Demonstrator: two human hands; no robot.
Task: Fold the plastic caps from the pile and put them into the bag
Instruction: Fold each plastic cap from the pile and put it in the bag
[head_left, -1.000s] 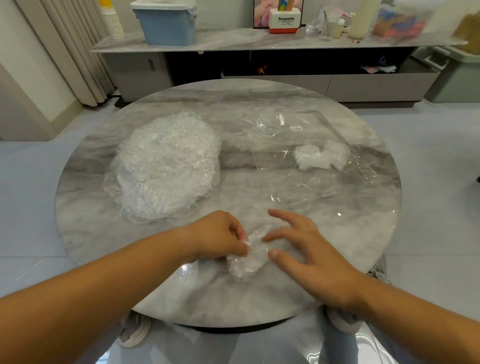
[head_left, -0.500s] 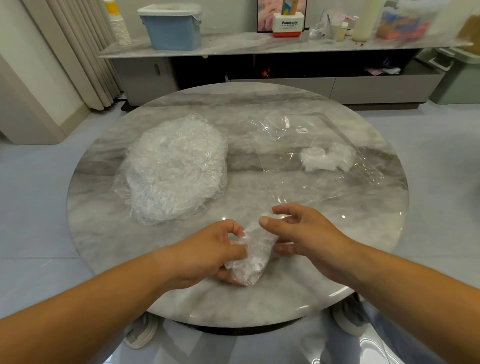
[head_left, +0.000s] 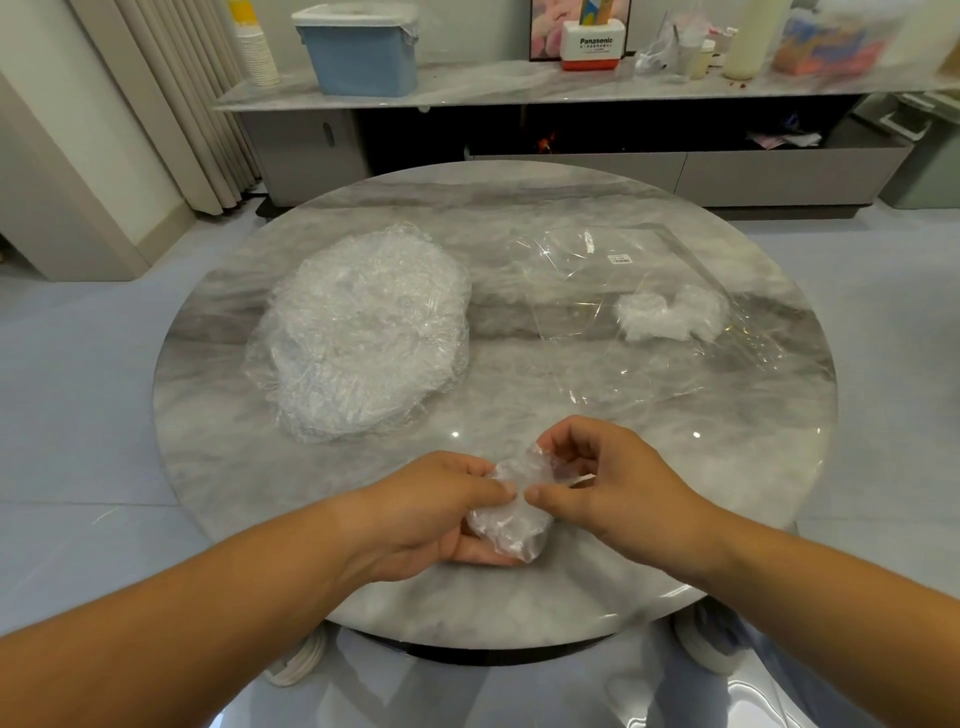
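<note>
Left hand (head_left: 431, 512): curled round the cap (head_left: 511, 525), fingers under it, thumb pinching on top.
Right hand (head_left: 613, 483): pinches the cap's upper edge.
Cap: crumpled bundle between both hands, over the desk (head_left: 571, 592) near its front edge.
Fold: probably best squeezed small and tight, so it cannot spring open.
Pile (head_left: 363, 332): farther left, well apart.
Bag (head_left: 597, 291): farther right, lying flat, folded caps (head_left: 670, 314) inside.

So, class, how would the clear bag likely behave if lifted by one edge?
Probably floppy: the clear bag lies flat and wrinkled on the table. Likely very light, being thin film. The folded caps inside might slide about.
</note>
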